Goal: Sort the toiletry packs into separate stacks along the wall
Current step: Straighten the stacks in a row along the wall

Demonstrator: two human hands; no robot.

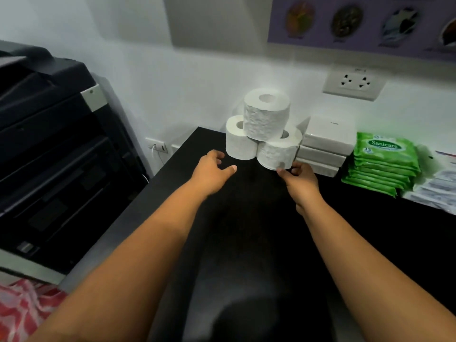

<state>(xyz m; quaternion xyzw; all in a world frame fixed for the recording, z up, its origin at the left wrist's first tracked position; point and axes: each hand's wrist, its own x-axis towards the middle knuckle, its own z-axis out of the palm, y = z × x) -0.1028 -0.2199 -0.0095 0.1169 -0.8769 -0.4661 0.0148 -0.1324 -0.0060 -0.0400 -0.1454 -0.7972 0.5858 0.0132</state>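
— Three toilet rolls (265, 127), is that right?

— Three that show: two on the black surface (246, 218) by the wall, one sitting on top of them. Whether another hides behind, I can't tell.

— What are the hands doing?

— The left hand (212, 172) hangs just in front of the left roll, fingers loosely curled, thumb out, holding nothing. The right hand (297, 177) has its fingertips at the lower edge of the front right roll (278, 153); it touches the roll, but the fingers are partly hidden, so I can't say if it truly pinches it.

— And beside the rolls?

— A stack of white boxes (325, 146), touching the right roll; any print on them is too faint to read. Then a stack of green packs (385, 164), the top one reading "Sanicare" and "15". Past those, clear-wrapped packs (436, 191) cut off by the frame edge, contents unclear.

— Anything on the wall?

— A socket (354, 85), and a blurred poster (365, 23), cropped at the top. A dark printer (49, 144) stands left, partly out of frame.
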